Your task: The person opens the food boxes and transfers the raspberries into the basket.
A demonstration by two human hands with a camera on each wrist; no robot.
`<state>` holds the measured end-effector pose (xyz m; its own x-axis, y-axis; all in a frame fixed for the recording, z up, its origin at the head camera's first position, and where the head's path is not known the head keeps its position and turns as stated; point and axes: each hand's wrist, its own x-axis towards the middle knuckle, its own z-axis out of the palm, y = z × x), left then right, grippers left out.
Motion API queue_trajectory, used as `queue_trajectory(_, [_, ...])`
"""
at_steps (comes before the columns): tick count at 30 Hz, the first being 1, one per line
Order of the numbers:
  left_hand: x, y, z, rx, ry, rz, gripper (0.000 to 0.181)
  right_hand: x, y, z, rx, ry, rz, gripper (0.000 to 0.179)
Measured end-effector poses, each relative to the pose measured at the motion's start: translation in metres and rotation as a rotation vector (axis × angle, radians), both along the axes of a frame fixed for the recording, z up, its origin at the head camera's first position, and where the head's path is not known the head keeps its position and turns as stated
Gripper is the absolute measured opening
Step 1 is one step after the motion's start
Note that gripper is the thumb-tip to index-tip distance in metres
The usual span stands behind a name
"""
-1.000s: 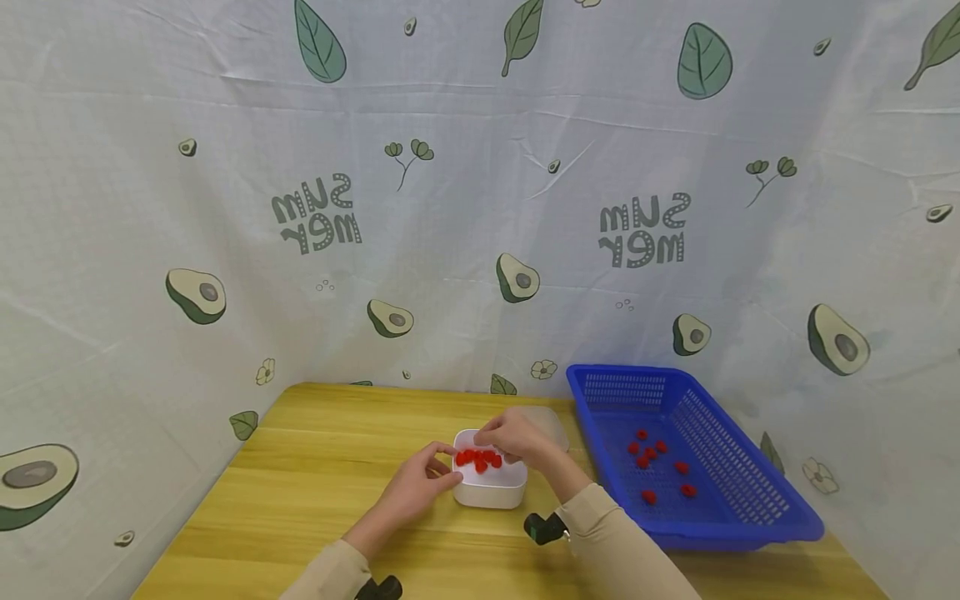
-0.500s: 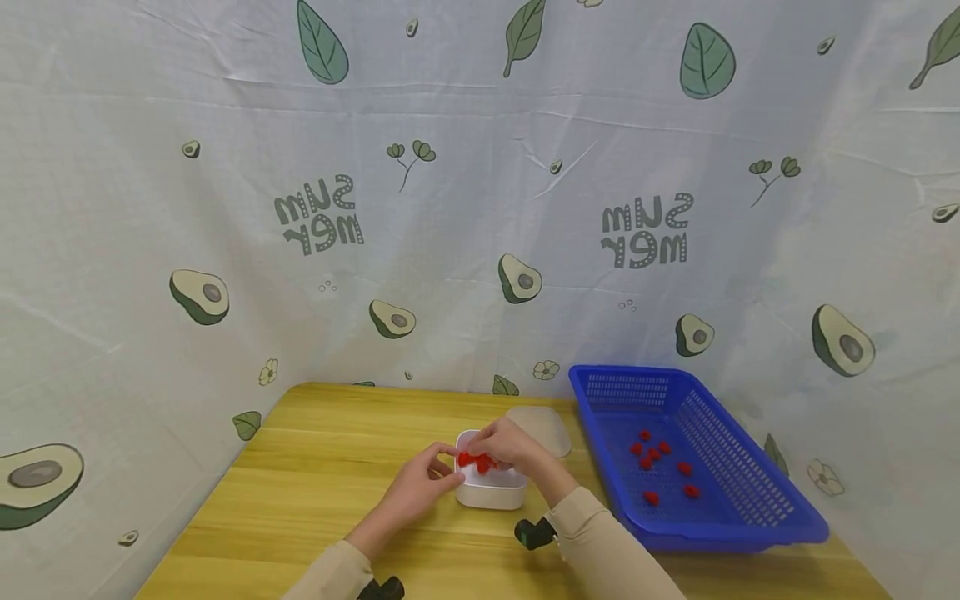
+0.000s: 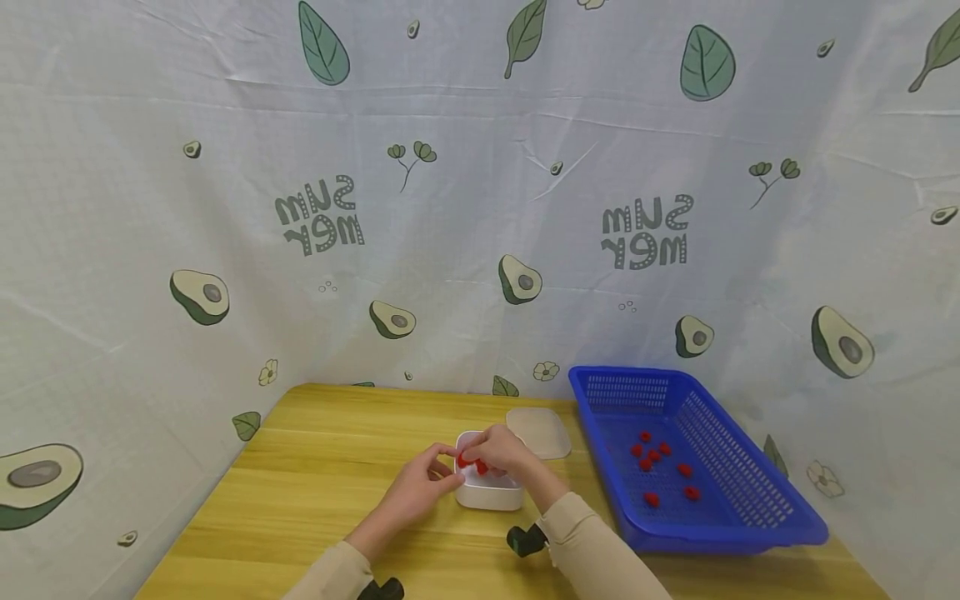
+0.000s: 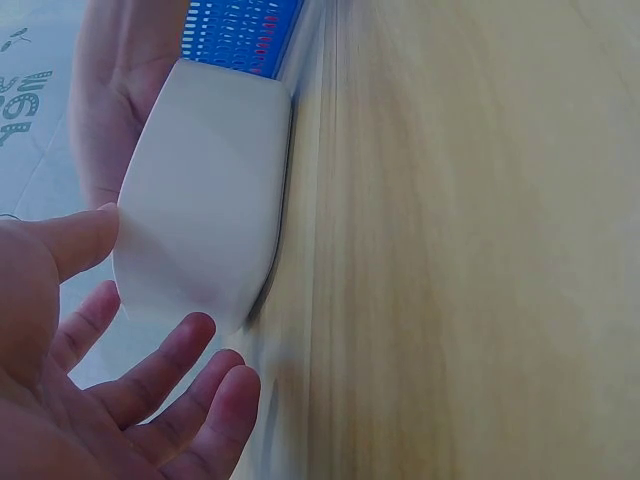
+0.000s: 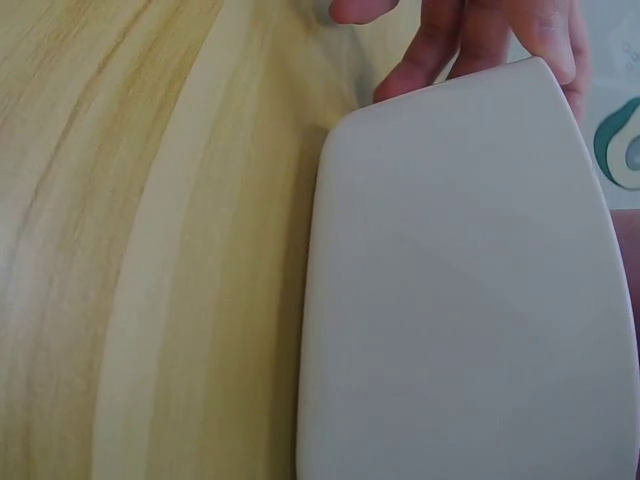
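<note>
Left hand (image 3: 422, 483): thumb and index spread, gripping white box (image 3: 489, 498) by its left side. Right hand (image 3: 501, 450) dips inside at red berries (image 3: 481, 468); tips hidden, pinch cannot be told. Table (image 3: 300, 483) edge well left of grip; blue basket (image 3: 720, 540) right, apart. Box opens upward; long axis unclear.

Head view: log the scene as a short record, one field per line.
Center: open off-white rounded-square box on a yellow wood-grain table
Contents: small red berry-like pieces, partly hidden
Left grip: touching the box's left side
Right grip: in the box, hold unclear
Rear: pale rounded-square lid
Right: blue rectangular perforated plastic basket, more red pieces inside
</note>
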<state>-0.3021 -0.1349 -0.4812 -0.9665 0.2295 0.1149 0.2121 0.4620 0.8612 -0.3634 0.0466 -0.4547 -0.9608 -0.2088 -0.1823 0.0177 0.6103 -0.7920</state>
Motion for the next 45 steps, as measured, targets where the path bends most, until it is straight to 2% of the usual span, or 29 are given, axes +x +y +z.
queue_trajectory(10, [-0.001, 0.0, -0.001, 0.012, -0.008, -0.005, 0.04, -0.001, -0.002, -0.008, 0.008, 0.058, 0.012, 0.008])
queue_trajectory(17, [0.0, 0.0, 0.0, 0.012, -0.003, -0.005, 0.039, -0.002, -0.005, -0.011, 0.048, 0.159, 0.074, 0.004])
queue_trajectory(26, [0.001, 0.0, 0.001, 0.009, 0.015, -0.002, 0.04, 0.002, -0.007, -0.01, 0.086, 0.204, 0.055, 0.006])
queue_trajectory(36, [0.001, 0.0, 0.0, -0.001, 0.007, -0.001, 0.038, 0.002, -0.007, -0.01, 0.09, 0.188, 0.049, 0.007])
queue_trajectory(45, [0.0, 0.001, 0.001, -0.009, -0.014, -0.003, 0.038, 0.001, -0.004, -0.007, 0.032, 0.143, 0.041, 0.01])
